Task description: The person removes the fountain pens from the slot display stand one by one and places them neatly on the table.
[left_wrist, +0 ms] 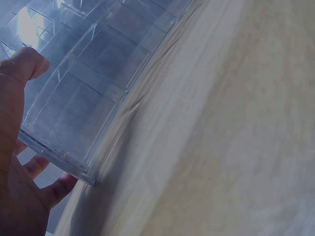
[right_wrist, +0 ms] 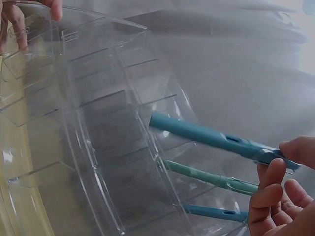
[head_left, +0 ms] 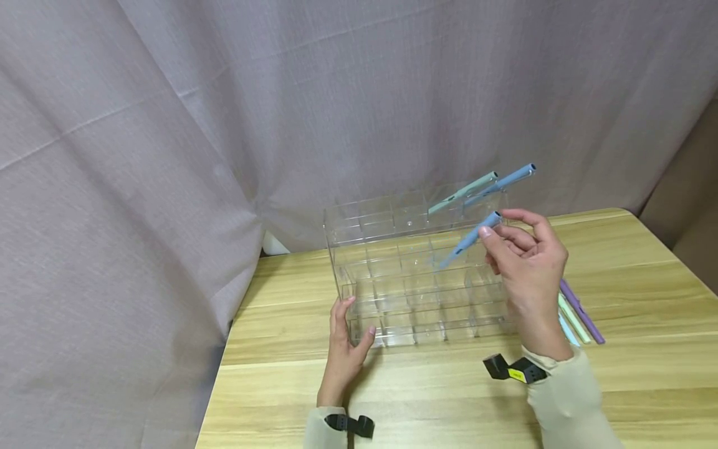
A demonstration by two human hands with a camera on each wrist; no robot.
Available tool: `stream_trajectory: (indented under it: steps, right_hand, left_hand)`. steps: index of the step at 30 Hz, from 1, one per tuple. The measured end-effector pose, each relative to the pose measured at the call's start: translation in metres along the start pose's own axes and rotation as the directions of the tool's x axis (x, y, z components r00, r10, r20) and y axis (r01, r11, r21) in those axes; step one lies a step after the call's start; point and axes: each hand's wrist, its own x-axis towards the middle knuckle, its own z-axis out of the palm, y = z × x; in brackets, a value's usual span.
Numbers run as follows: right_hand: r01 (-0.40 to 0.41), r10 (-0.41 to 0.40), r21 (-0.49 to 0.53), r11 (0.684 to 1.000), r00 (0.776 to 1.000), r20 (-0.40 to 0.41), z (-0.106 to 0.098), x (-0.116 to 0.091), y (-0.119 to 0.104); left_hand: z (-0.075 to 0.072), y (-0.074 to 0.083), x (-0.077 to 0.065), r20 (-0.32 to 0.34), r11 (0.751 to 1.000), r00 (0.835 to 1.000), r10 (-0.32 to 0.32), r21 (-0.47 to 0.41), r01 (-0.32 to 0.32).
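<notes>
A clear tiered organizer (head_left: 387, 236) with many compartments stands on the wooden table. My left hand (head_left: 343, 349) grips its front left corner, thumb on the front and fingers around the side; the left wrist view shows the same hold on the organizer (left_wrist: 74, 93). Between thumb and fingers, my right hand (head_left: 530, 262) pinches a blue pen (head_left: 470, 240) near its clip end, tilted down to the left over the middle tiers. A green pen (head_left: 462, 192) and another blue pen (head_left: 502, 184) lean in the back row at the right.
To the right of the organizer, a purple pen (head_left: 583, 312), a light green pen (head_left: 573, 319) and a pale blue pen (head_left: 569, 330) lie on the table (head_left: 645, 268), partly behind my right wrist. A grey curtain (head_left: 359, 106) hangs behind the table.
</notes>
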Motion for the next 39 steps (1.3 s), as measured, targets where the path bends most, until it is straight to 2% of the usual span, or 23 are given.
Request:
stream_trajectory:
  steps: [2,11,21,31,39]
  right_hand:
    - [0.006,-0.005,0.005,1.0,1.0,-0.014,-0.002,0.001,-0.001]
    - [0.049,-0.056,-0.088,0.995,0.996,-0.074,-0.022,0.006,0.005]
    - [-0.03,0.012,-0.095,0.995,0.983,-0.185,-0.047,0.01,0.012]
    - [-0.051,0.026,-0.116,0.992,0.977,-0.211,-0.062,0.012,0.011]
    - [-0.113,0.074,-0.142,0.983,0.964,-0.255,-0.077,0.019,0.012]
  left_hand:
    - [0.0,0.001,0.0,0.0,1.0,1.0,0.001,0.001,-0.001]
    - [0.0,0.003,0.0,0.003,1.0,1.0,-0.003,-0.013,0.003]
    - [0.0,0.004,0.0,0.005,1.0,1.0,-0.004,-0.012,0.004]
    - [0.0,0.004,0.0,0.011,1.0,1.0,-0.01,-0.01,0.01]
    - [-0.001,0.003,0.001,0.014,1.0,1.0,-0.004,-0.008,0.004]
